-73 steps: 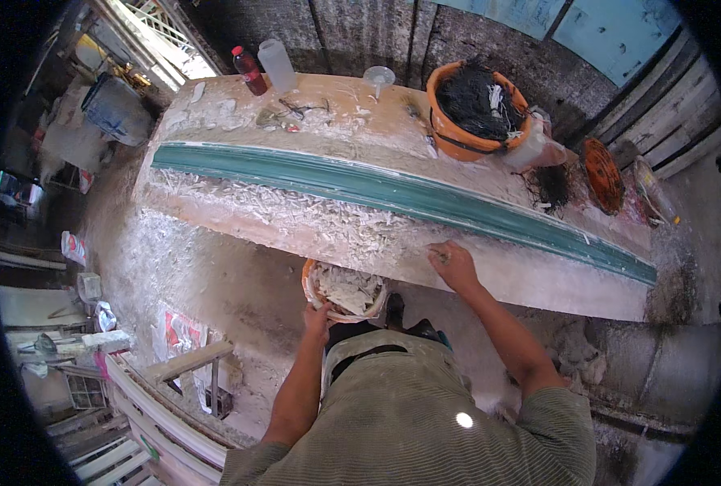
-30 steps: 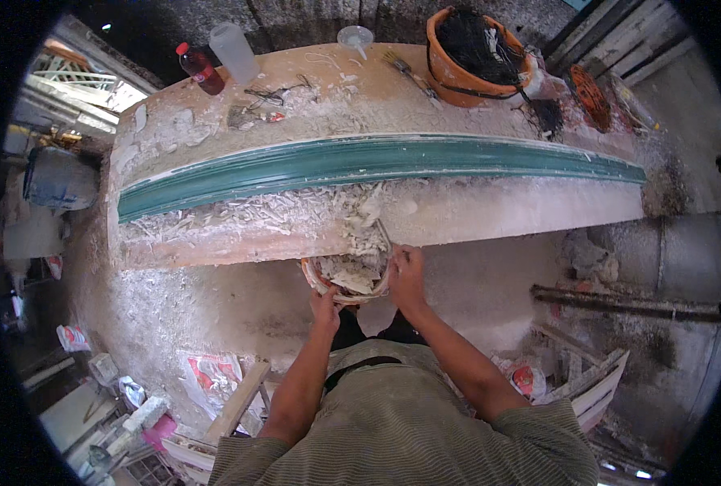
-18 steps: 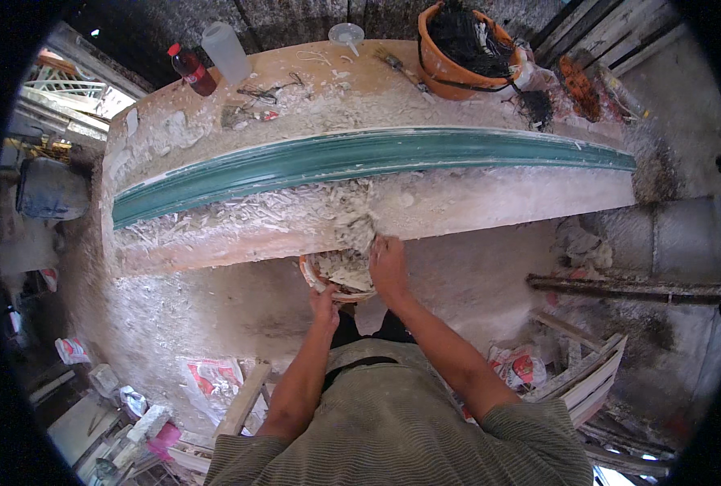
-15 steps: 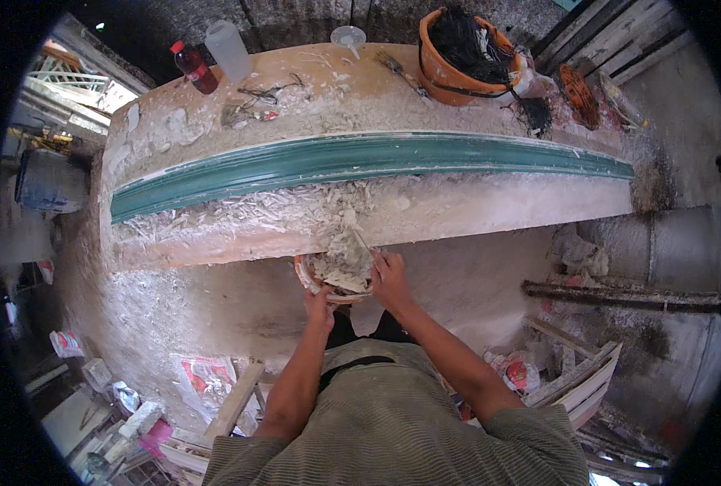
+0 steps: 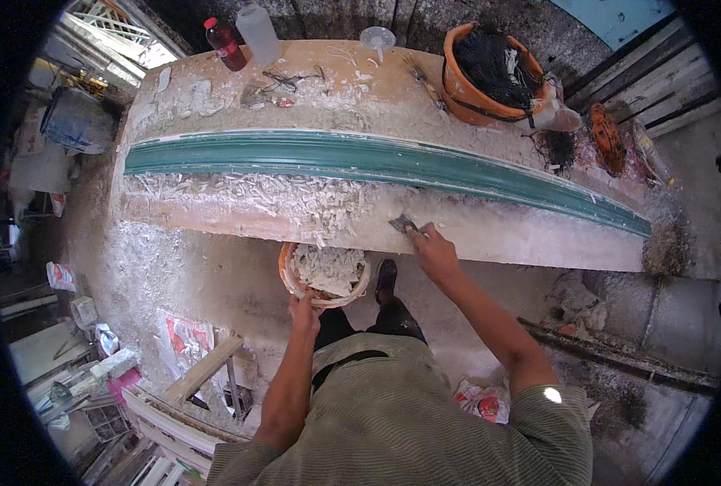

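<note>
My left hand [image 5: 303, 312] is closed on the near rim of an orange bucket [image 5: 285, 270], which sits under the front edge of the workbench [image 5: 530, 235]. White plaster scraps [image 5: 328, 269] fill the bucket. In my right hand [image 5: 436, 253] is a scraper [image 5: 401, 223], its dark blade over the bench top near the front edge. Beyond the blade lies a long green moulding strip [image 5: 360, 160], running across the bench. Plaster crumbs [image 5: 320, 204] are heaped on the bench between the strip and the bucket, left of the scraper.
Along the bench's back stand a red-capped bottle [image 5: 226, 46], a translucent jug [image 5: 259, 36], a funnel [image 5: 377, 38], a brush [image 5: 425, 83] and an orange tub [image 5: 457, 93] of black fibre. A wooden frame [image 5: 202, 371] stands behind me on the left.
My right hand has moved from over the bucket to the right, bringing the scraper onto the bench front. My left hand stays on the rim, and the bucket now shows more fully.
</note>
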`<state>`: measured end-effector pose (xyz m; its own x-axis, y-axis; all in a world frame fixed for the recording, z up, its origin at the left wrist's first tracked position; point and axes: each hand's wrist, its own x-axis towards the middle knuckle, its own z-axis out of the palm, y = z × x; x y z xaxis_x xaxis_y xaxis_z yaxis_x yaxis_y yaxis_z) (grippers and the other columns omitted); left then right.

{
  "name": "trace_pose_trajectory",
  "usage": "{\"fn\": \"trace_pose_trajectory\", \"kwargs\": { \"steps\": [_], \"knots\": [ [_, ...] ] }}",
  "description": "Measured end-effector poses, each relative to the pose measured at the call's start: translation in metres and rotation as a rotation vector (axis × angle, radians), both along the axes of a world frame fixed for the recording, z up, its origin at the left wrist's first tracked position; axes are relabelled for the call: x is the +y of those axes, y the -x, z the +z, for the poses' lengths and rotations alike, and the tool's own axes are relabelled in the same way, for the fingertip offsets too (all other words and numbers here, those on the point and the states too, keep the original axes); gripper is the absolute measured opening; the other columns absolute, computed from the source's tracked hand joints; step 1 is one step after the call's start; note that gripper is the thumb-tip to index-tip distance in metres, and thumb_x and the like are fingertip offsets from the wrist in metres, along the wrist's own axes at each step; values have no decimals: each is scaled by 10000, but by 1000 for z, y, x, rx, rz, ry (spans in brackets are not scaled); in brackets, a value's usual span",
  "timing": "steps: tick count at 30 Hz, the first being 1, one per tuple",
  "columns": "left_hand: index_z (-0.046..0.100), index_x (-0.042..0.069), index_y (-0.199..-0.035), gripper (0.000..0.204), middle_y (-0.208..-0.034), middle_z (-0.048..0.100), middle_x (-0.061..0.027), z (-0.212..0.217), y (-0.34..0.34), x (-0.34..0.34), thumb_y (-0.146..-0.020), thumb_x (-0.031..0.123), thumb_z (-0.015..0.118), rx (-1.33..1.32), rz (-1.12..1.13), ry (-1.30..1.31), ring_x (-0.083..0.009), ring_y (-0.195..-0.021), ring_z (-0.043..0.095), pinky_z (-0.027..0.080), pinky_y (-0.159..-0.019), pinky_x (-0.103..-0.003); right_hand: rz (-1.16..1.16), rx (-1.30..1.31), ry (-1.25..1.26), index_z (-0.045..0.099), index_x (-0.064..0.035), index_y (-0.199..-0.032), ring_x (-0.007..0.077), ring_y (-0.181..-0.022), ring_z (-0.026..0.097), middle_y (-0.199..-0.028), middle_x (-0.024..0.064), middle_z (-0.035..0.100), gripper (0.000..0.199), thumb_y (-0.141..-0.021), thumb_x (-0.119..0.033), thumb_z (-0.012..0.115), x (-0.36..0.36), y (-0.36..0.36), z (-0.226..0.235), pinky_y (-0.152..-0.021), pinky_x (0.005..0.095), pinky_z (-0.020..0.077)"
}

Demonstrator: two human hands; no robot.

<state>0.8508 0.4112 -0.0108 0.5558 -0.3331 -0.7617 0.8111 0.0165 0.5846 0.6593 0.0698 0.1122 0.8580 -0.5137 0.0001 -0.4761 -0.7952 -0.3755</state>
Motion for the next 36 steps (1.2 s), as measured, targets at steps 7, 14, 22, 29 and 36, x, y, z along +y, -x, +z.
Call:
{"fn": "trace_pose_trajectory", "kwargs": {
  "steps": [7, 14, 22, 29, 36],
  "knots": [
    [468, 93, -1303, 491, -1222, 607, -131, 7, 28, -21, -857, 40, 665, 20, 65, -99, -332, -1019, 680, 602, -807, -517, -42, 126, -131, 655, -203, -1302, 353, -775, 687, -1071, 127, 600, 348, -956, -173, 621, -4, 44, 4, -663, 455, 591],
    [530, 37, -1202, 386, -1127, 639, -105, 24, 49, -38, -844, 6, 670, -104, 16, 49, -282, -974, 689, 623, -762, -437, 24, 19, 2, 687, -199, -1239, 346, -773, 689, -1033, 139, 592, 310, -935, -195, 632, -4, -51, -8, -643, 490, 572],
    [549, 16, -1256, 463, -1105, 667, -92, 7, 48, -49, -813, -26, 679, -174, 83, 18, -255, -952, 692, 603, -794, -409, 60, 36, -32, 686, -168, -1229, 356, -767, 681, -1025, 152, 589, 320, -912, -151, 652, -20, -14, -7, -647, 461, 571],
    [571, 18, -1235, 451, -1084, 687, -101, 23, 46, -59, -799, -41, 671, -100, 106, -86, -246, -928, 703, 619, -729, -385, 139, -18, -13, 679, -157, -1244, 373, -740, 668, -990, 161, 587, 326, -919, -163, 662, -41, -51, -29, -644, 472, 564],
    [571, 35, -1169, 386, -1013, 676, -81, 27, 50, -58, -807, -18, 691, -174, 146, -107, -227, -857, 705, 623, -674, -373, 180, 15, 42, 710, -162, -1201, 368, -761, 669, -1035, 153, 584, 296, -907, -175, 674, -55, -35, -9, -640, 475, 566]
  ]
}}
